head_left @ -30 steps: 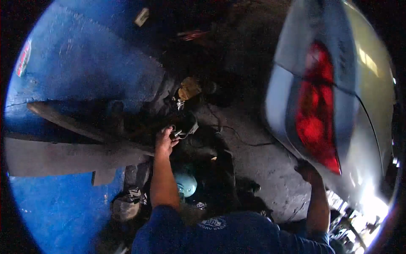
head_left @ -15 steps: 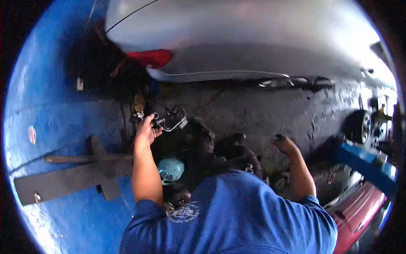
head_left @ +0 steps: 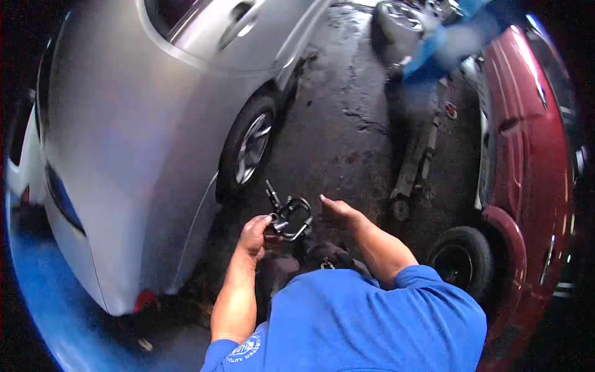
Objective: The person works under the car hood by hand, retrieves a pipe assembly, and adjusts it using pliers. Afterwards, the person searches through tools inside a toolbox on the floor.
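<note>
My left hand (head_left: 255, 235) is closed around a dark car part with a curved hose and a bent metal pipe (head_left: 299, 232). A ribbed fitting sticks up from the part's far end. Its exact kind cannot be made out. My right hand (head_left: 338, 208) is off to the right of the part, not touching it. The thumb side of that hand is stretched out, and nothing shows in it.
A silver car (head_left: 130, 161) stands close on my left, its wheel (head_left: 253, 149) ahead of me. On the right is a red car (head_left: 520, 142). A blue lift post (head_left: 443, 53), a loose wheel (head_left: 400, 28) and a long lift arm (head_left: 416, 158) lie farther ahead.
My view has swung right, from the blue wall and floor items to the lane between the two cars. The part has come along in my left hand; my hands are closer together.
</note>
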Demonstrator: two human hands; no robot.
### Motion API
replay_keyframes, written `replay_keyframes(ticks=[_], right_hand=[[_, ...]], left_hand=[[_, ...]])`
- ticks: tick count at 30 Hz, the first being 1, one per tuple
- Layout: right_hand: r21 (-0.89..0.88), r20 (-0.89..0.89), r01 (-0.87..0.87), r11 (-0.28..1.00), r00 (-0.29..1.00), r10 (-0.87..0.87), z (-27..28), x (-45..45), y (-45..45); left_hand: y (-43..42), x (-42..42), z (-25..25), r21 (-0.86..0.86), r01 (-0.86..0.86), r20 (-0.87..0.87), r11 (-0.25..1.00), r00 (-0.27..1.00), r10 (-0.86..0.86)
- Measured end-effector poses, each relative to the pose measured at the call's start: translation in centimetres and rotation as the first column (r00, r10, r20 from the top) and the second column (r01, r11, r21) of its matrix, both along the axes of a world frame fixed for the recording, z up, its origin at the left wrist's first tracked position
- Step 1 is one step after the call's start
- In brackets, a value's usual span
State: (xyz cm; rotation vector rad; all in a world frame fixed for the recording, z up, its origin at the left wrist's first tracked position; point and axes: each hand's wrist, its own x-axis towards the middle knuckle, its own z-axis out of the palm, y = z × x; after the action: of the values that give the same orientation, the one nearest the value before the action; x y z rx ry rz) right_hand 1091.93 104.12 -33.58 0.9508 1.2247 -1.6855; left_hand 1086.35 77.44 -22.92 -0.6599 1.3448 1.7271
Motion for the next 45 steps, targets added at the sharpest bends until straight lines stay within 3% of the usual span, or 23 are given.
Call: replay_keyframes(ticks=[2, 4, 6, 7, 8, 10, 11, 14, 15, 19, 22, 23, 30, 32, 33, 34, 35, 37, 40, 41, 42, 43, 45], right_hand=[[-0.181, 0.006, 0.243, 0.953, 0.969, -0.246, 0.2, -2.7, 7.0], [-0.418, -0.017, 0.443, 0.793, 0.869, -0.495, 0.1, -4.8, 10.1], [-0.377, -0.109, 0.449, 0.81, 0.847, -0.52, 3.2, -6.6, 12.0], [-0.246, -0.223, 0.407, 0.88, 0.86, -0.46, 2.0, -8.3, 14.6], [-0.104, -0.321, 0.365, 0.925, 0.868, -0.378, 0.9, -9.7, 17.0], [0.064, -0.501, 0.415, 0.908, 0.8, -0.331, 0.4, -13.5, 20.9], [0.038, -0.445, 0.488, 0.872, 0.789, -0.422, 1.2, -15.0, 22.4], [0.134, -0.581, 0.54, 0.831, 0.722, -0.376, 0.2, -20.3, 28.0], [0.186, -0.566, 0.553, 0.812, 0.736, -0.372, 2.9, -21.6, 29.4], [0.067, -0.692, 0.707, 0.704, 0.542, -0.478, 3.8, -27.4, 37.6], [0.073, -0.747, 0.742, 0.666, 0.483, -0.457, 5.6, -30.9, 41.5], [0.055, -0.747, 0.771, 0.635, 0.453, -0.486, 6.0, -32.4, 43.3], [-0.163, -0.702, 0.875, 0.455, 0.221, -0.677, 6.7, -46.3, 57.9], [-0.183, -0.669, 0.881, 0.437, 0.214, -0.712, 8.4, -51.1, 62.1], [-0.174, -0.684, 0.891, 0.419, 0.196, -0.702, 8.3, -53.7, 63.8], [-0.167, -0.7, 0.901, 0.401, 0.178, -0.692, 8.1, -56.5, 65.8], [-0.128, -0.686, 0.908, 0.399, 0.21, -0.697, 8.1, -58.9, 68.2], [-0.166, -0.684, 0.926, 0.34, 0.141, -0.716, 8.0, -63.7, 72.3], [-0.247, -0.632, 0.937, 0.248, 0.038, -0.774, 7.4, -70.9, 79.5], [-0.28, -0.594, 0.938, 0.202, -0.004, -0.804, 7.3, -72.4, 81.8], [-0.228, -0.619, 0.955, 0.188, 0.007, -0.785, 7.7, -74.2, 84.2], [-0.222, -0.605, 0.96, 0.171, 0.002, -0.796, 6.2, -76.3, 87.3], [-0.274, -0.546, 0.955, 0.117, -0.054, -0.836, 2.5, -80.1, 94.0]], left_hand=[[8.5, -4.1, 1.8, -0.061, 0.2, -0.06, 0.978, 0.977, -0.204], [13.8, -8.1, 3.3, -0.099, 0.421, -0.183, 0.902, 0.883, -0.432], [16.0, -11.1, 2.5, -0.142, 0.581, -0.358, 0.802, 0.725, -0.589], [18.1, -12.8, 2.1, 0.038, 0.46, -0.198, 0.887, 0.874, -0.444], [19.8, -14.9, 2.2, 0.101, 0.486, -0.17, 0.868, 0.868, -0.466], [23.5, -18.9, 0.3, 0.233, 0.437, -0.198, 0.869, 0.896, -0.397], [25.4, -20.9, -0.8, 0.268, 0.432, -0.222, 0.861, 0.897, -0.381], [30.9, -27.0, -3.4, 0.311, 0.51, -0.387, 0.802, 0.838, -0.384], [32.9, -28.7, -3.8, 0.366, 0.514, -0.422, 0.776, 0.835, -0.353], [40.3, -36.0, 1.5, 0.277, 0.514, -0.298, 0.812, 0.849, -0.436], [42.9, -41.8, -0.8, 0.247, 0.519, -0.439, 0.818, 0.813, -0.383], [44.2, -43.8, -0.7, 0.086, 0.516, -0.433, 0.852, 0.79, -0.434], [55.0, -57.2, -2.8, -0.216, 0.387, -0.412, 0.896, 0.796, -0.443], [56.9, -61.2, -5.1, -0.356, 0.42, -0.525, 0.835, 0.649, -0.551], [59.4, -61.8, -2.6, -0.408, 0.326, -0.432, 0.853, 0.753, -0.495], [60.5, -63.7, -3.0, -0.272, 0.335, -0.418, 0.902, 0.803, -0.424], [61.7, -64.9, -3.4, -0.3, 0.313, -0.478, 0.901, 0.769, -0.425], [64.9, -67.3, -1.7, -0.307, 0.296, -0.573, 0.905, 0.701, -0.424], [67.9, -73.1, -6.7, -0.209, 0.271, -0.669, 0.94, 0.661, -0.339], [69.3, -74.0, -7.5, -0.16, 0.229, -0.662, 0.96, 0.696, -0.277], [71.1, -76.3, -7.3, -0.208, 0.277, -0.576, 0.938, 0.741, -0.346], [73.1, -78.5, -6.6, -0.251, 0.331, -0.482, 0.91, 0.772, -0.414], [78.8, -82.5, -5.5, -0.245, 0.274, -0.438, 0.93, 0.824, -0.358]])
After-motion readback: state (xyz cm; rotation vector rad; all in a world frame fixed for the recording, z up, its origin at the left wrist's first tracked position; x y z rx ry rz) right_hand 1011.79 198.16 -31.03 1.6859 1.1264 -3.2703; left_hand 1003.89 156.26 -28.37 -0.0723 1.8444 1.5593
